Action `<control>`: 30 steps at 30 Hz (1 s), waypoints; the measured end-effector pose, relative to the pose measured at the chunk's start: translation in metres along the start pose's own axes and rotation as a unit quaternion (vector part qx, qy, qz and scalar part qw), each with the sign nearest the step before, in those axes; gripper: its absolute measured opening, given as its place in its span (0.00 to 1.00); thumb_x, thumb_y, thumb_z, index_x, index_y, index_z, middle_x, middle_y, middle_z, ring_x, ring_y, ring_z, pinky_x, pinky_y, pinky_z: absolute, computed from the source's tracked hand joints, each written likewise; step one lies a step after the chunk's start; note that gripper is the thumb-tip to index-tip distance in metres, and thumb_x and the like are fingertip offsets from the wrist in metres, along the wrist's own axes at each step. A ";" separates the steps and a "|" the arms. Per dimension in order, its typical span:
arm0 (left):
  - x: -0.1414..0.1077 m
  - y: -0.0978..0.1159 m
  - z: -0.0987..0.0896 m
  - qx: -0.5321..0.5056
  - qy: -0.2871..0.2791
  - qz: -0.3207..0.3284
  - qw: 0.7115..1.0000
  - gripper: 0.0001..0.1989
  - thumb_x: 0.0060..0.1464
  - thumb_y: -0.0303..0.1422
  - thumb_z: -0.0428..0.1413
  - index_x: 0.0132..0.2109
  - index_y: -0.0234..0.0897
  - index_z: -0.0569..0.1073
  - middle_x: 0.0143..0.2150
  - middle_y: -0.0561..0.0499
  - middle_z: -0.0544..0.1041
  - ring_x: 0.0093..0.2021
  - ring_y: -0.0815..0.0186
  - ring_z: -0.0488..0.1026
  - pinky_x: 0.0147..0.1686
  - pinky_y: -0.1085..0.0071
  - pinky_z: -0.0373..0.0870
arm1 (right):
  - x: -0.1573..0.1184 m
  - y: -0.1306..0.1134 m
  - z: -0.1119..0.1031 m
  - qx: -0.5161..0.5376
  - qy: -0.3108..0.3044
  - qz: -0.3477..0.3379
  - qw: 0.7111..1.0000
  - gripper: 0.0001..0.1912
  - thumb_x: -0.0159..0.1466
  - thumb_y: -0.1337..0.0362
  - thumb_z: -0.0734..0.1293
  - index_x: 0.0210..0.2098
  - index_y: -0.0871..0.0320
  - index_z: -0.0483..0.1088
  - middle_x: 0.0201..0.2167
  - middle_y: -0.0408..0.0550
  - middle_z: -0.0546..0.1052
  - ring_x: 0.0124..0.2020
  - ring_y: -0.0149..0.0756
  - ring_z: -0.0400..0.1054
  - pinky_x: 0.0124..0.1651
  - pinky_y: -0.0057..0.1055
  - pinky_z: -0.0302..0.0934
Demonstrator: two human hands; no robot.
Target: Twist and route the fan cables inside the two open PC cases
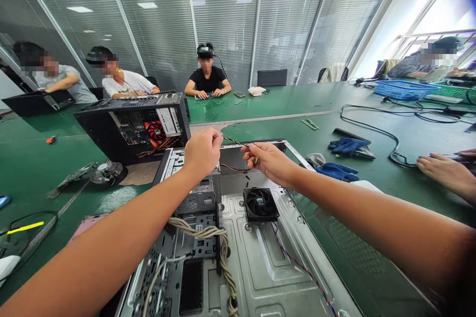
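My left hand (pixel 204 152) is closed on one end of a thin dark and orange twisted cable (pixel 233 140), above the far end of an open computer case (pixel 256 262). The same cable runs to my right hand (pixel 263 158), whose fingers pinch it. Below my right hand a black fan (pixel 261 204) lies on the bare metal floor of the case, its red and blue twisted wires trailing toward me. Beige twisted cables (pixel 224 247) hang over the drive cage inside the case.
Behind on the left stands a second computer case (pixel 130 126) with a red fan. Blue gloves (pixel 347 147) and a memory stick (pixel 310 124) lie to the right. Another person's hands (pixel 446 173) rest at the right edge; people sit across the green table (pixel 208 112).
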State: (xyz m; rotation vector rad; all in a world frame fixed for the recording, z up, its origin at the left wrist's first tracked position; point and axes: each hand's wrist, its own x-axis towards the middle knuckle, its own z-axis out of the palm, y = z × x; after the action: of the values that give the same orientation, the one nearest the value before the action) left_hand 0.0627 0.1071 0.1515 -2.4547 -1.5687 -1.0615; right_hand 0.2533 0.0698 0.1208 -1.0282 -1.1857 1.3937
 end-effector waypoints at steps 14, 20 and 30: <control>0.002 -0.005 0.004 -0.014 -0.061 0.011 0.998 0.07 0.58 0.33 0.52 0.37 0.36 0.73 0.34 0.48 0.77 0.34 0.61 0.71 0.36 0.66 0.64 | -0.010 -0.027 0.008 0.040 -0.026 0.003 0.999 0.15 0.66 0.61 0.57 0.32 0.59 0.71 0.24 0.43 0.62 0.24 0.30 0.53 0.34 0.30 0.58; 0.003 -0.007 0.006 -0.020 -0.046 0.005 0.999 0.07 0.58 0.33 0.51 0.36 0.37 0.73 0.33 0.48 0.78 0.34 0.61 0.71 0.36 0.65 0.65 | -0.008 -0.035 0.021 -0.047 0.007 0.013 0.999 0.23 0.66 0.48 0.57 0.21 0.56 0.63 0.17 0.39 0.54 0.21 0.30 0.50 0.33 0.31 0.58; 0.005 -0.008 0.004 -0.049 -0.011 -0.010 0.999 0.07 0.59 0.31 0.49 0.35 0.37 0.71 0.32 0.49 0.76 0.34 0.62 0.69 0.35 0.65 0.64 | 0.003 -0.018 0.026 0.002 0.074 -0.004 0.997 0.16 0.62 0.54 0.63 0.23 0.58 0.65 0.17 0.39 0.57 0.19 0.27 0.47 0.26 0.29 0.51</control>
State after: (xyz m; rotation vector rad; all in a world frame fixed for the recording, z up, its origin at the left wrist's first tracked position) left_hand 0.0600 0.1163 0.1485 -2.5262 -1.5861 -1.1460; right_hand 0.2303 0.0696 0.1429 -1.1018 -1.0775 1.2900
